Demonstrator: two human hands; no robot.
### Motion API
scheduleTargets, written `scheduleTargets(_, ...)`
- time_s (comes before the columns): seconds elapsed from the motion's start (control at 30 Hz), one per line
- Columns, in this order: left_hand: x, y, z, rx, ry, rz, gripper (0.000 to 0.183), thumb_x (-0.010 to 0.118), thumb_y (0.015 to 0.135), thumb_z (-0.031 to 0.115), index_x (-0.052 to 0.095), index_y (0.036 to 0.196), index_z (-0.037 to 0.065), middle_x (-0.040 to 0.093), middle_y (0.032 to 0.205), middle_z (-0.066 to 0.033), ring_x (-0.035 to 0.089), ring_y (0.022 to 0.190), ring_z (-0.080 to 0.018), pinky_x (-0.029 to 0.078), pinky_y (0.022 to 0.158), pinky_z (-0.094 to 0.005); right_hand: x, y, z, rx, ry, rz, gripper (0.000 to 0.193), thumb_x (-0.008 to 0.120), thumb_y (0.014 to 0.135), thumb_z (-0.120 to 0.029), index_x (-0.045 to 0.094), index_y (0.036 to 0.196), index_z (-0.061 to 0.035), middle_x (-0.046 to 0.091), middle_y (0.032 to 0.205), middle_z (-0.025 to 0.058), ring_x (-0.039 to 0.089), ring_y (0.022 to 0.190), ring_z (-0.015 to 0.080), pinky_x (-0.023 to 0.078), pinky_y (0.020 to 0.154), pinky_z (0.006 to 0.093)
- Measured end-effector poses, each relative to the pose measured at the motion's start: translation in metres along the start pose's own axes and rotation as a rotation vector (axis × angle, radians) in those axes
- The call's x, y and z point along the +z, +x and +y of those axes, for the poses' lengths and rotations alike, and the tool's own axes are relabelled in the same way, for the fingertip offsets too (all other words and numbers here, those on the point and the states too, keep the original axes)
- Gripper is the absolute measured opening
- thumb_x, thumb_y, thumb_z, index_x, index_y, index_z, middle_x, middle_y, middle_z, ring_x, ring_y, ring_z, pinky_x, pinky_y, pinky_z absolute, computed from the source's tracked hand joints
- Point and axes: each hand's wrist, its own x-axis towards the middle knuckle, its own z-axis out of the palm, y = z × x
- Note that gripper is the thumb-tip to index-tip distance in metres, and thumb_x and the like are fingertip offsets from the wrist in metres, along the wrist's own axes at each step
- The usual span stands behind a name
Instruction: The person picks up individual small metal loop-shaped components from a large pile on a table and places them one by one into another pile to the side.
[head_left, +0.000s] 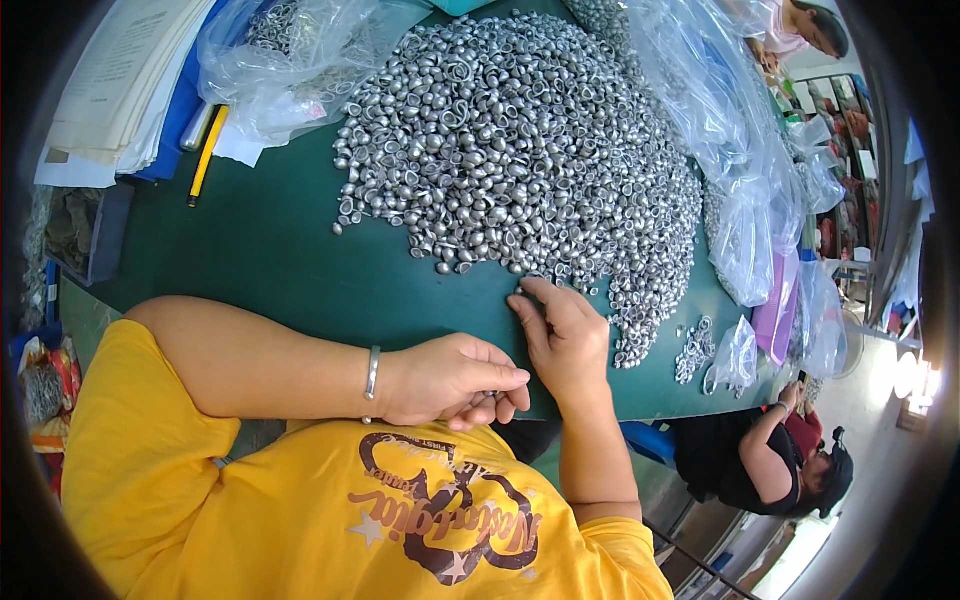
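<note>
A broad heap of small silver metal pieces (520, 150), rounded and hollow like little caps or rings, covers the far middle of the green table (250, 260). At the heap's near edge, my right hand (568, 335) has thumb and forefinger pinched together; a small dark grey piece seems to sit between the tips. My left hand (450, 380), with a silver bangle (371, 375) on its wrist, is curled in front of my body at the table's near edge. Its fingers close around some small metal pieces (490, 395), mostly hidden in the palm.
Clear plastic bags (740, 200) line the heap's right side, with a smaller pile of rings (695, 350) near them. A yellow cutter-like tool (207, 155) and papers (125, 80) lie far left. One person (770, 450) sits at right, another (800, 30) at far right.
</note>
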Motion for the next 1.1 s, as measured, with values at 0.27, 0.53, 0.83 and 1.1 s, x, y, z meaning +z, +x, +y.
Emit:
scheduleTargets(0.27,0.0,0.001,-0.001,0.003,0.02,0.003,0.026,0.047,0.09,0.022,0.053,0.085,-0.003,0.052,0.07,-0.0067,0.045,0.048,-0.0085,0.036,0.041,-0.0199,-0.035,0.0,0.016,0.694,1.675,0.105,0.017,0.046,0.083,-0.01,0.046,0.07,-0.0001,0.038,0.053,0.003,0.028,0.039,0.0072,0.022,0.036,0.0212)
scheduleTargets(0.53,0.0,-0.002,0.001,-0.021,0.04,0.004,0.027,0.045,0.091,0.022,0.055,0.088,-0.002,0.054,0.076,-0.0075,0.044,0.053,-0.0086,0.036,0.046,-0.0193,-0.019,-0.012,0.016,0.415,0.559,0.178,0.005,0.063,0.077,-0.005,0.061,0.079,-0.0003,0.053,0.061,-0.0016,0.048,0.05,0.0066,0.036,0.042,0.0209)
scheduleTargets(0.83,0.001,-0.002,0.003,-0.033,0.038,0.004,0.027,0.045,0.091,0.022,0.056,0.088,-0.002,0.055,0.076,-0.007,0.043,0.053,-0.0089,0.035,0.046,-0.0198,-0.01,0.003,0.022,-0.023,-0.012,0.047,0.011,0.064,0.073,0.0,0.062,0.083,-0.0021,0.054,0.06,0.0058,0.051,0.05,0.0135,0.039,0.045,0.0235)
scheduleTargets(1.1,0.0,-0.001,0.003,-0.037,0.028,-0.01,0.026,0.045,0.091,0.022,0.056,0.088,-0.002,0.055,0.076,-0.0069,0.044,0.054,-0.0089,0.035,0.046,-0.0197,-0.022,0.002,0.016,0.376,0.542,0.049,0.005,0.061,0.077,-0.004,0.062,0.075,0.0005,0.059,0.066,0.0039,0.053,0.054,0.0093,0.04,0.047,0.0202)
